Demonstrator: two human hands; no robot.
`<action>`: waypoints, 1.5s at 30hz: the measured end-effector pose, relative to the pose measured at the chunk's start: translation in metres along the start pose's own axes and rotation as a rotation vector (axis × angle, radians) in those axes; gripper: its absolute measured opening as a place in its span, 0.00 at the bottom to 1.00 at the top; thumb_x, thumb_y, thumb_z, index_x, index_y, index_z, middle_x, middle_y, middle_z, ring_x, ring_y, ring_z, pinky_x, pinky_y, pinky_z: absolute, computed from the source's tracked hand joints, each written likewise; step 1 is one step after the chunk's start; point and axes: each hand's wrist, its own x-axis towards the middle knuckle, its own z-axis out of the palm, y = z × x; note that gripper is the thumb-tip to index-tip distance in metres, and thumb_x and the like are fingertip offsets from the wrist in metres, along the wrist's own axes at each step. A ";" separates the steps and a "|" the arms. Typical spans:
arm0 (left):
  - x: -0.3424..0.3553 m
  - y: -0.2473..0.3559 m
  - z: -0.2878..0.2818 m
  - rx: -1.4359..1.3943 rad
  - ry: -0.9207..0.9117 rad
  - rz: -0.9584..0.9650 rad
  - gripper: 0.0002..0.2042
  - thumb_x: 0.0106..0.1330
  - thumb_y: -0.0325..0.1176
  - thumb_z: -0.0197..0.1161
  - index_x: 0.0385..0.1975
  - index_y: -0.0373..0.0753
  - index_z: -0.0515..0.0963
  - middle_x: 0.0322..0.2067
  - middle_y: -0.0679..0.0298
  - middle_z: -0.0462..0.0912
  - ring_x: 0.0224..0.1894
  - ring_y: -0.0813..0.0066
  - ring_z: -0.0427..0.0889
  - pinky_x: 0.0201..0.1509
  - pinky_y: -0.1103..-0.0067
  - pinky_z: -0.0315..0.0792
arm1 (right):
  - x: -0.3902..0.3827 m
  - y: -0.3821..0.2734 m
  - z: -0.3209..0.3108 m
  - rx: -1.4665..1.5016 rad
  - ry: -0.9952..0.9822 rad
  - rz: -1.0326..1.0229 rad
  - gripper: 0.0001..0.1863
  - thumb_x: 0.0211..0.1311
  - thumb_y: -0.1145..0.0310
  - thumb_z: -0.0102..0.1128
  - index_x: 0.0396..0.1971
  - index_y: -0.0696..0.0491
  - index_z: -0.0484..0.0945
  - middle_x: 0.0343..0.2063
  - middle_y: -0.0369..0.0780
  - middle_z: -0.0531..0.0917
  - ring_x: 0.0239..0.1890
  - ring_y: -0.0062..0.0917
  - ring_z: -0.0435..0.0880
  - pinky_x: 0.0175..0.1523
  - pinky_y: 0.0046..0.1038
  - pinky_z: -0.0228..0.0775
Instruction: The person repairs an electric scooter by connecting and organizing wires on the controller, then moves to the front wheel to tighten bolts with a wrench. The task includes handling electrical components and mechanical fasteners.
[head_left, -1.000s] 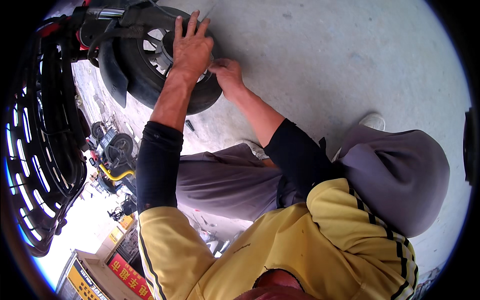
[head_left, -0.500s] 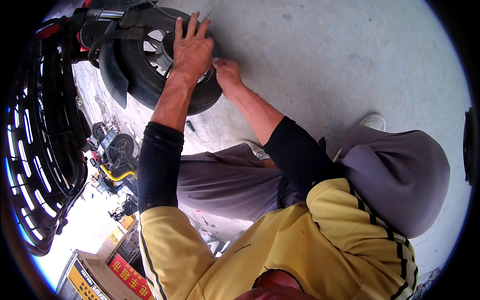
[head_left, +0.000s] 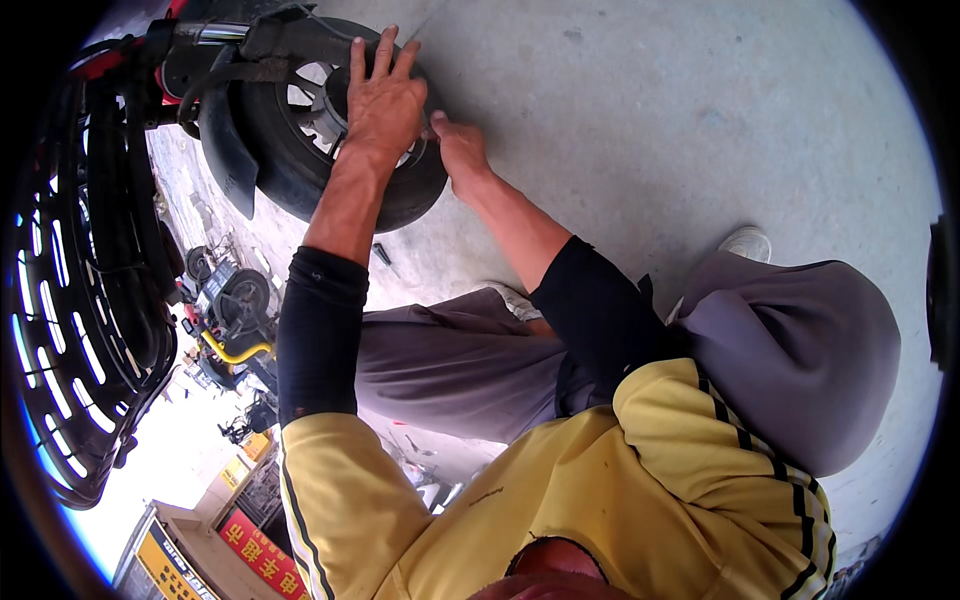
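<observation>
A scooter wheel (head_left: 290,165) with a black tyre and a grey spoked rim is at the upper left, under a black mudguard (head_left: 228,150). My left hand (head_left: 385,112) lies across the wheel's right side, with its fingers stretched out and apart. Close beside it, my right hand (head_left: 464,155) is at the tyre's right edge. Its fingers are curled and pressed together with the thumb toward the rim. Whatever they grip, if anything, is hidden. The rim behind my left palm is covered too.
On the concrete floor (head_left: 640,130) beside the tyre lies a small black pointed object (head_left: 382,254). A black slotted scooter part (head_left: 90,290) fills the left side. Farther back stand other scooters (head_left: 240,295), one with a yellow bar (head_left: 235,350). My bent knee (head_left: 800,350) is at the right.
My right hand has shifted very slightly to the right at the tyre's edge. My left hand stays spread on the wheel, nearly unmoved.
</observation>
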 end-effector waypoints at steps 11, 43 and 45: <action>0.002 0.001 -0.008 0.012 -0.033 -0.005 0.11 0.47 0.25 0.75 0.32 0.42 0.90 0.75 0.61 0.68 0.83 0.53 0.50 0.84 0.45 0.40 | -0.008 -0.022 0.003 0.036 -0.092 0.030 0.14 0.69 0.65 0.66 0.40 0.65 0.84 0.38 0.44 0.87 0.46 0.28 0.82 0.58 0.32 0.71; 0.003 -0.003 0.008 0.094 -0.001 0.016 0.16 0.46 0.37 0.82 0.36 0.45 0.92 0.75 0.62 0.69 0.83 0.53 0.49 0.84 0.43 0.39 | -0.004 -0.009 0.005 -0.119 -0.037 -0.005 0.10 0.71 0.68 0.64 0.36 0.60 0.86 0.36 0.39 0.86 0.43 0.24 0.80 0.51 0.29 0.70; 0.003 -0.002 0.004 0.057 -0.018 0.016 0.15 0.46 0.36 0.81 0.36 0.45 0.92 0.75 0.61 0.69 0.83 0.53 0.50 0.84 0.43 0.39 | -0.001 -0.008 0.000 -0.077 -0.124 0.041 0.09 0.70 0.69 0.65 0.37 0.60 0.86 0.37 0.39 0.86 0.44 0.25 0.80 0.52 0.29 0.71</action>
